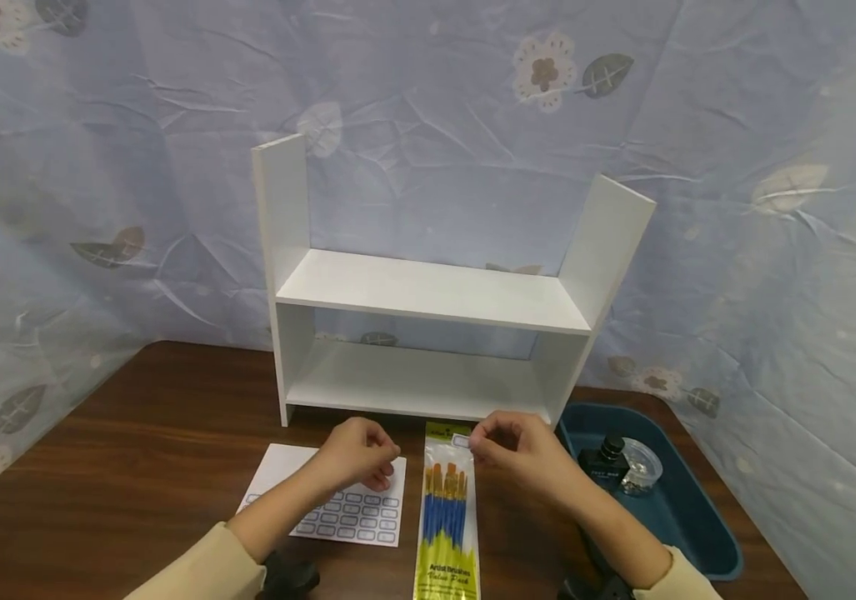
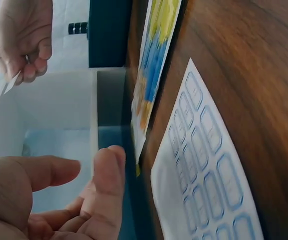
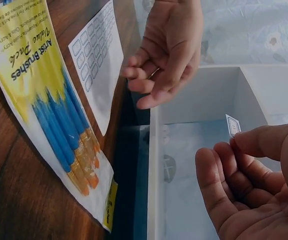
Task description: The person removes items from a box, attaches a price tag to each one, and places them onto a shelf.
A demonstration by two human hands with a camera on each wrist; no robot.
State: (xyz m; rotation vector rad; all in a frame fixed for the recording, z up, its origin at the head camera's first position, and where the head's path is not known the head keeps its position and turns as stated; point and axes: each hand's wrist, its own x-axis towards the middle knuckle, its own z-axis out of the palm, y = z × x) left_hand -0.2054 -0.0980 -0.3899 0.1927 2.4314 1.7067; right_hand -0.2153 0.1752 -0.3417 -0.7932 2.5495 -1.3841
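Between its thumb and fingertip, the right hand [image 1: 528, 458] pinches a small white label [image 1: 461, 440] with a dark border, held above the top end of the brush pack [image 1: 443, 521]. In the right wrist view the label [image 3: 233, 125] stands up from the right hand [image 3: 254, 175]. Over the white label sheet [image 1: 356, 517] hovers the left hand [image 1: 356, 454], fingers loosely bent, holding nothing. The left wrist view shows a gap between thumb and fingers of the left hand [image 2: 73, 195], with the sheet [image 2: 209, 170] beside it. The pack lies flat, blue brushes visible inside.
A white two-level shelf [image 1: 435, 287] stands behind the hands. At the right, a dark teal tray [image 1: 698, 533] holds a black bottle [image 1: 606, 463] and a round clear container [image 1: 641, 465]. Patterned fabric [image 1: 428, 108] hangs around the brown table [image 1: 135, 467].
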